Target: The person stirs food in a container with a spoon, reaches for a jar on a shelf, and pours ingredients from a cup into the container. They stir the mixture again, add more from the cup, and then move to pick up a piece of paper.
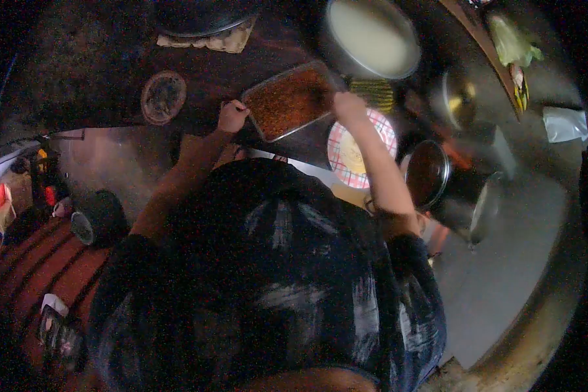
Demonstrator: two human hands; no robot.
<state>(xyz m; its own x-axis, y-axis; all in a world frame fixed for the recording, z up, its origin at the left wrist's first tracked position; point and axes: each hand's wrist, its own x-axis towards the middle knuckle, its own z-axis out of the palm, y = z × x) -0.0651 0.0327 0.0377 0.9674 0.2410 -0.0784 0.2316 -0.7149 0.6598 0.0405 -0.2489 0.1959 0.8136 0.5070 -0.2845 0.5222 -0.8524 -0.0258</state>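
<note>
A rectangular metal tray full of reddish-brown, crumbly-looking food lies in front of me, tilted slightly in view. My left hand is closed at its left edge. At the opposite edge my right hand is closed too, its fingertips partly hidden and blurred. Just below my right forearm sits a round plate with a red checked rim, with something pale in its middle. A green-yellow ridged pad or cloth lies beside my right hand.
A large pot of pale liquid stands beyond the tray. An oval dish lies to the left, a dark pan behind. On the right are a dark-filled pot, a shiny bowl and a leafy vegetable.
</note>
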